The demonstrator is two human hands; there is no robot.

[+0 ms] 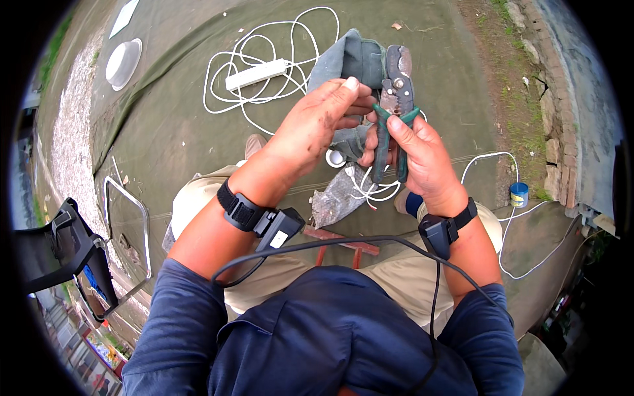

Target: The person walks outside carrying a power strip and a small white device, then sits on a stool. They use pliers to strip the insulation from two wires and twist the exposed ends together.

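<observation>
My right hand (pixel 416 155) grips a wire-stripping plier with green handles (pixel 395 99), its jaws pointing away from me. My left hand (pixel 317 122) is pinched shut beside the plier's head, fingertips on what looks like a thin white wire; the wire itself is mostly hidden behind the fingers. More white wire (pixel 370 188) loops below both hands, beside a small white tape roll (pixel 335 158). A grey-green cloth pouch (pixel 350 63) lies just beyond the hands. I sit with both knees in tan trousers; each wrist carries a black strapped device.
A white power strip (pixel 256 74) with a coiled white cord lies on the olive tarp (pixel 178 125) ahead. A white bowl (pixel 123 63) sits far left, a small blue-and-yellow can (pixel 519 195) at right beside a stone kerb. A metal frame (pixel 129 224) stands at left, crumpled plastic (pixel 337 198) between my knees.
</observation>
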